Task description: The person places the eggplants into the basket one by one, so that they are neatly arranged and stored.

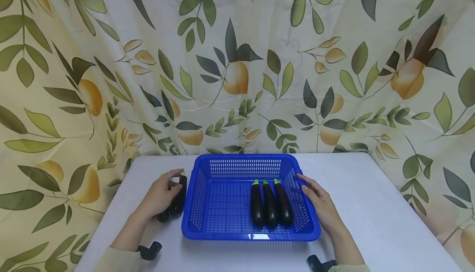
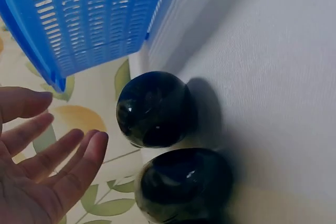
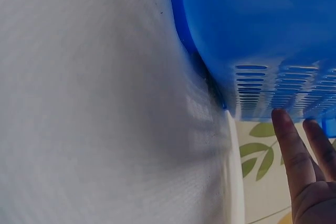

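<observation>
A blue perforated plastic basket sits on the white table. Three dark eggplants with green stem ends, the left one among them, lie side by side in its right half. Outside its left wall are two more, a nearer-basket eggplant and a partly covered eggplant. My left hand is above these two; the left wrist view shows its fingers spread and apart from the rounded eggplant ends. At the basket's right rim is my right hand, its extended fingers along the outer wall.
The white tabletop extends to both sides of the basket. Behind it hangs a curtain printed with leaves and fruit. Black wrist-mounted devices, such as the left one, sit near both sleeves.
</observation>
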{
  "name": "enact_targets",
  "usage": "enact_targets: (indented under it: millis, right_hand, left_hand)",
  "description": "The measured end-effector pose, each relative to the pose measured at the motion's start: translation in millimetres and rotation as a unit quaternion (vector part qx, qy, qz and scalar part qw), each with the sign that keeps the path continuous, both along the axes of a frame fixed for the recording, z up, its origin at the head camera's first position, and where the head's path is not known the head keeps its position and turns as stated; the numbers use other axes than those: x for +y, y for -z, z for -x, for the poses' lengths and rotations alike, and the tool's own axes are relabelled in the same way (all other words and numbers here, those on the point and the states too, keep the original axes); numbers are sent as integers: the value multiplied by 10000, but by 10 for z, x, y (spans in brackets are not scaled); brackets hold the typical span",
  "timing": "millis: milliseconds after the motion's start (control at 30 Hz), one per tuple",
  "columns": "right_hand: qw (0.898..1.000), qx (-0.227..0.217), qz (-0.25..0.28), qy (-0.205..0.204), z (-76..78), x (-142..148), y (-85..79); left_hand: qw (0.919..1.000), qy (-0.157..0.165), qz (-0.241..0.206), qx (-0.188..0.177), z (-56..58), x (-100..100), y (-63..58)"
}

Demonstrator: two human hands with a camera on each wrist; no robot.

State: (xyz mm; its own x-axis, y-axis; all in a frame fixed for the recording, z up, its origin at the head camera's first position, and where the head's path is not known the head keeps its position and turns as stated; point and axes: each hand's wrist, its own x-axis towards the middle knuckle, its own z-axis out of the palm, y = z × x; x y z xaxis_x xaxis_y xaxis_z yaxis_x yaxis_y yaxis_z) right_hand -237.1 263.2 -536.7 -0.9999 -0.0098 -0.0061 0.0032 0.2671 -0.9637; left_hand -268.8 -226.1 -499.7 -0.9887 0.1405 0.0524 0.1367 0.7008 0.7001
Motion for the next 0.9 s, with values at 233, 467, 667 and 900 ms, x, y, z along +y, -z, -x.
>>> enact_targets:
  millis: [233,467,667,900]
  right_hand:
    - [10000,-17,19,-5,4,2,0]
    - [10000,26,38,-15,0,4,-4]
    - [10000,-69,51,-11,-3,3,-8]
    - [10000,-69,50,1,2,2,-5]
  left_hand:
    - [9982,55,591,-40,50,50,-33]
    - [9887,65,1490,151,126,124,-32]
    - [9785,-35,2061,63,184,160,41]
    - [9748,53,2225,-167,224,212,98]
